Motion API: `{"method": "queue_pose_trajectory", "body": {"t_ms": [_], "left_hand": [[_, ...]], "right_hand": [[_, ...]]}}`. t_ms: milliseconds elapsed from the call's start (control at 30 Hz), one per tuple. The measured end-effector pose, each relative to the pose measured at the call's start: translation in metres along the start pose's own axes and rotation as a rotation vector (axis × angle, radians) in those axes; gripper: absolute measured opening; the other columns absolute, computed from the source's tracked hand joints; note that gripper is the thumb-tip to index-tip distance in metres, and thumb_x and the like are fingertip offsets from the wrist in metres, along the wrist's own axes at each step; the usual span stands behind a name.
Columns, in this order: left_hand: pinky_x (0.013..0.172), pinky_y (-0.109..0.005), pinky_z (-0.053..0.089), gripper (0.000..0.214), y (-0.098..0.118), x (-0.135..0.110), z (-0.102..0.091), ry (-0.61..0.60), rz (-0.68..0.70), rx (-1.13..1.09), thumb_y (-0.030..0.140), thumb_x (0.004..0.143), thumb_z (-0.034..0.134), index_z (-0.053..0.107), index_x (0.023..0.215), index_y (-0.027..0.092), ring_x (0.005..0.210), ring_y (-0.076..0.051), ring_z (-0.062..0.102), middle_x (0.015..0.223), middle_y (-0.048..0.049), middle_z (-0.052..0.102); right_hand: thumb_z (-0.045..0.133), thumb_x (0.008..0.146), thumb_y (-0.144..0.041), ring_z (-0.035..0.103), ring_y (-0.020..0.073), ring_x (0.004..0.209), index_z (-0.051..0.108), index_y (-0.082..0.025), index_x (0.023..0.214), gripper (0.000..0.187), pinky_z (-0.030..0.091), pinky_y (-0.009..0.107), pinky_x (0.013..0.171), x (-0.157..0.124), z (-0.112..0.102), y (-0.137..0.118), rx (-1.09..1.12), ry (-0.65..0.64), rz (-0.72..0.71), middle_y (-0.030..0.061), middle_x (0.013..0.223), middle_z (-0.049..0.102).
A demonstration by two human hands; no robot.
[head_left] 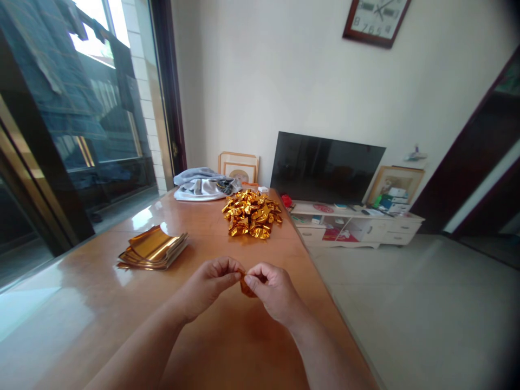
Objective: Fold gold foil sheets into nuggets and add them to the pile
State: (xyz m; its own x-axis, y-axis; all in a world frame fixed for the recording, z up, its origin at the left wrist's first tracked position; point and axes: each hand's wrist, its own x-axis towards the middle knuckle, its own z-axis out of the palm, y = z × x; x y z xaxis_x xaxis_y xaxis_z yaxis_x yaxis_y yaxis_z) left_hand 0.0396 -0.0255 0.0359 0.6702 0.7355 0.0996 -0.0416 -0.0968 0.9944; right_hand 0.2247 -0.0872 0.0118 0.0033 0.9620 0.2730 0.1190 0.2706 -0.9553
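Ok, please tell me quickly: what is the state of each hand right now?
Left hand: closed, pinching a small piece of gold foil.
Right hand: closed, pinching the same small piece of gold foil.

- Small folded foil strip (246,287): deep metallic gold-orange
- Crumpled foil bow (252,214): bright metallic gold with darker amber creases
- Stacked foil sheets (153,248): gold with coppery edges
- Wooden surface (211,241): glossy orange-brown, with faint grain
- Bunched cloth (199,186): pale grey and white
- Wall clock (374,19): dark red-brown frame, white face, dark numerals
- Television screen (325,168): black
- Low cabinet (311,234): white
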Motion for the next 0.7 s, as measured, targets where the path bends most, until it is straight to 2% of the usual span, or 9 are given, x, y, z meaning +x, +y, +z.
{"method": "queue_pose_trajectory", "body": {"t_ms": [167,600,700], "left_hand": [[0.081,-0.032,0.049,0.02,-0.0008,0.001,-0.0007,-0.011,0.002,0.002,0.036,0.087,0.069,0.07,0.09,0.016,0.081,-0.019,0.064,0.085,-0.0045,0.071],[0.088,-0.031,0.046,0.02,-0.0015,0.0006,0.0009,0.109,0.002,0.001,0.032,0.085,0.07,0.071,0.098,0.017,0.089,-0.019,0.062,0.092,-0.0032,0.071],[0.084,-0.031,0.047,0.022,-0.0017,0.0009,0.0024,0.119,0.009,0.007,0.037,0.086,0.069,0.069,0.097,0.017,0.087,-0.018,0.062,0.089,-0.0027,0.069]], "right_hand": [[0.066,0.089,-0.038,0.061,0.0142,0.066,0.065,-0.017,0.078,0.023,0.05,0.026,0.064,-0.0001,-0.0001,-0.0025,0.017,-0.01,0.027,0.0023,0.072,0.068],[0.066,0.087,-0.041,0.058,0.0129,0.064,0.064,-0.016,0.08,0.026,0.048,0.024,0.06,0.0006,-0.0021,-0.0002,-0.012,0.022,0.052,0.0013,0.071,0.065],[0.066,0.088,-0.042,0.058,0.0133,0.063,0.063,-0.017,0.079,0.027,0.048,0.024,0.059,0.0,-0.0006,0.0007,-0.016,0.021,0.04,0.0016,0.07,0.065]]}}
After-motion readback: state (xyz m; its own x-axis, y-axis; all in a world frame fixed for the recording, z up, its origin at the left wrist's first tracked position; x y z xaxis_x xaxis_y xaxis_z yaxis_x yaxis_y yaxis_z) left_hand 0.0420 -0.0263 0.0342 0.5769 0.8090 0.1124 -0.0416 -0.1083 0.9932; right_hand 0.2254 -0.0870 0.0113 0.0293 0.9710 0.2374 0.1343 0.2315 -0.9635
